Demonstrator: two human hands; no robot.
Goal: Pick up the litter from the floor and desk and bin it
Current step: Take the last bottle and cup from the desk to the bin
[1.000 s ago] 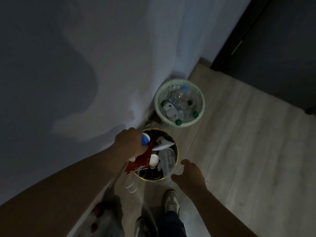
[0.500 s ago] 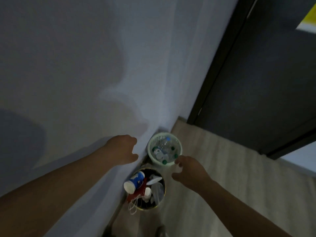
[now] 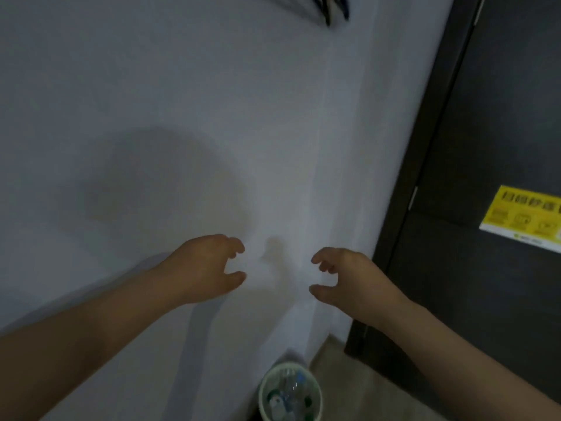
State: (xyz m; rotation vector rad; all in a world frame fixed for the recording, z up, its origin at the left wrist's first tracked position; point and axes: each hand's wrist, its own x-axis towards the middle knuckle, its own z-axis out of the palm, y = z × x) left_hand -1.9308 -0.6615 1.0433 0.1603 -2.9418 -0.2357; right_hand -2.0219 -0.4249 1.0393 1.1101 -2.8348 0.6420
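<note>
Both hands are raised in front of the white wall and hold nothing. My left hand has loosely curled fingers, and so does my right hand, a short gap apart from it. Below them, at the bottom edge of the view, stands a pale green bin with several plastic bottles inside. The dark bin that took the red wrapper and the blue-capped bottle is out of view.
A white wall fills most of the view. A dark door with a yellow sticker is on the right. A strip of pale wooden floor shows beside the green bin. Dark objects hang at the top.
My left hand let go of the red wrapper and bottle into the dark bin. Both hands rose, and the view tilted up the wall, leaving that bin out of sight.
</note>
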